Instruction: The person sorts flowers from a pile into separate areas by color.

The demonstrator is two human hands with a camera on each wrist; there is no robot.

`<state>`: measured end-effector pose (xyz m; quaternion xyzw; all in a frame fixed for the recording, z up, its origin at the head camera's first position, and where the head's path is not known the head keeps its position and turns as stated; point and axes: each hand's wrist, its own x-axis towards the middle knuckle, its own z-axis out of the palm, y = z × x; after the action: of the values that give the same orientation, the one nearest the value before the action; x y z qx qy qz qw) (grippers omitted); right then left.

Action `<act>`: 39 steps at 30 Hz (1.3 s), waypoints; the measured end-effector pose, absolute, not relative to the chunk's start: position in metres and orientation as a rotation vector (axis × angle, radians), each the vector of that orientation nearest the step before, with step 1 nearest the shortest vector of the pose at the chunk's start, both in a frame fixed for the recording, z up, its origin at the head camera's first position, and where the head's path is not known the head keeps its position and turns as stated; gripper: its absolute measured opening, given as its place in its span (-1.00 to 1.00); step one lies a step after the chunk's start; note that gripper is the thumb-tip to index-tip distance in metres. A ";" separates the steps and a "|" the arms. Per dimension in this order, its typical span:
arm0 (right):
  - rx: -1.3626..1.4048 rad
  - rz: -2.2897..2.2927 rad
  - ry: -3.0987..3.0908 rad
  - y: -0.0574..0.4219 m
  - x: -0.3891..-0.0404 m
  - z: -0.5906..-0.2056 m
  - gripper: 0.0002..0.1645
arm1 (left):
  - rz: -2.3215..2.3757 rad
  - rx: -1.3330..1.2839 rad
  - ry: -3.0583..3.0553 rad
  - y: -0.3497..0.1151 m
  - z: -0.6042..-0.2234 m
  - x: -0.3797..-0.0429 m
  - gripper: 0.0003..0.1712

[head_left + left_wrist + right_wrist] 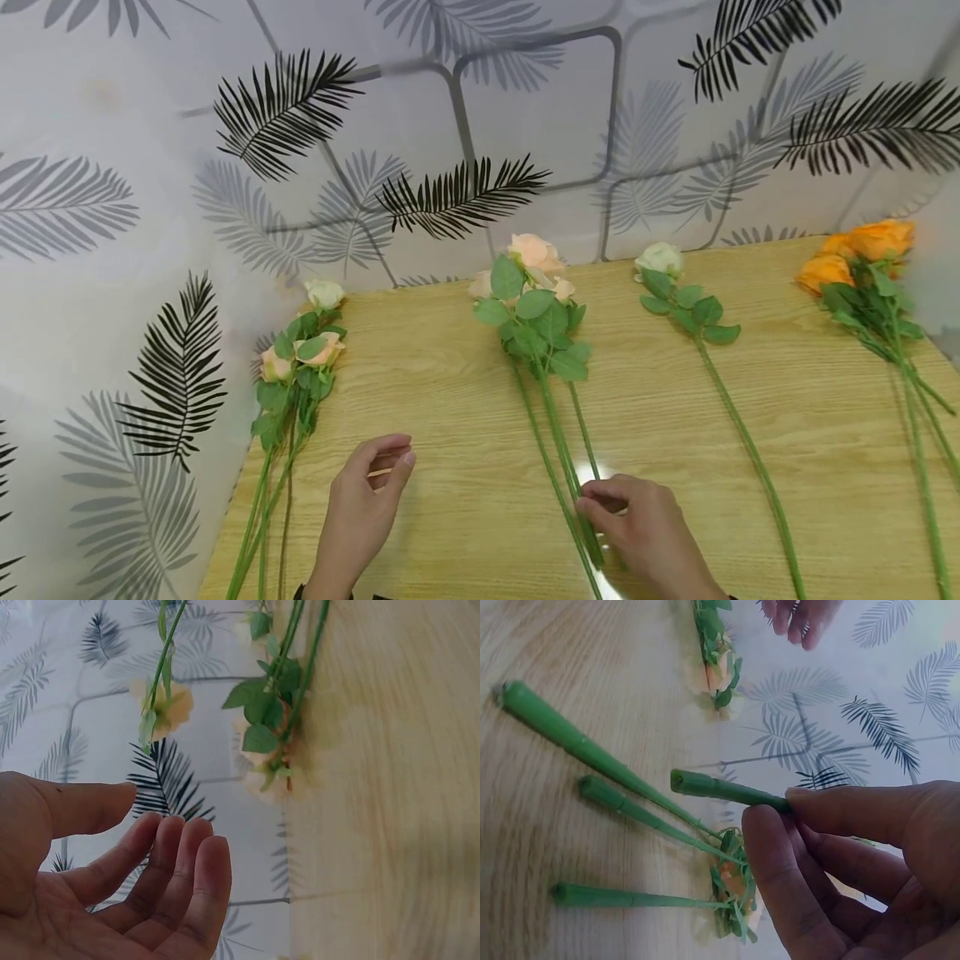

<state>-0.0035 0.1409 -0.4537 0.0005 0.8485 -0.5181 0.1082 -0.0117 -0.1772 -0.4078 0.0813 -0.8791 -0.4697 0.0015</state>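
My right hand (647, 521) pinches the green stem (724, 789) of a rose between thumb and fingertips, close to its lower end. This stem belongs with the middle group of peach roses (536, 252), whose blooms point toward the wall. In the right wrist view, several other stems (637, 898) of that group lie on the table beside the pinched one. Left of this group, my left hand (362, 504) hovers over the table with loosely bent fingers and holds nothing. Its thumb and fingertips are apart in the left wrist view.
On the left side of the wooden table (442, 375) lies a bunch of peach and white roses (318, 348). A single white rose (660, 260) lies right of the middle group, and orange roses (881, 240) lie at the far right. The leaf-patterned wall (525, 125) stands behind.
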 end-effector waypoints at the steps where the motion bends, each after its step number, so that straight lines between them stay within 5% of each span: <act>1: 0.019 -1.518 2.496 0.141 -0.004 -0.454 -0.80 | -1.466 0.274 -2.763 -0.179 -0.410 -0.010 -0.65; 13: 0.018 -1.414 2.582 0.142 -0.005 -0.462 -0.84 | -1.419 0.385 -2.812 -0.198 -0.421 -0.005 -0.62; 20: -0.041 -1.273 2.733 0.154 -0.014 -0.523 -0.86 | -1.268 0.438 -2.843 -0.210 -0.427 -0.003 -0.63; 29: -0.054 -1.162 2.756 0.164 -0.018 -0.552 -0.82 | -1.099 0.743 -2.850 -0.237 -0.431 -0.001 -0.59; 39: -0.050 -1.106 2.724 0.145 -0.011 -0.488 -0.95 | -0.829 1.117 -2.954 -0.276 -0.438 0.008 -0.50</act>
<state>-0.0109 0.1453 -0.4884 -0.0170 0.9217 -0.3743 0.1006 0.0079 -0.2762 -0.4383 0.3414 -0.9030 -0.2533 -0.0619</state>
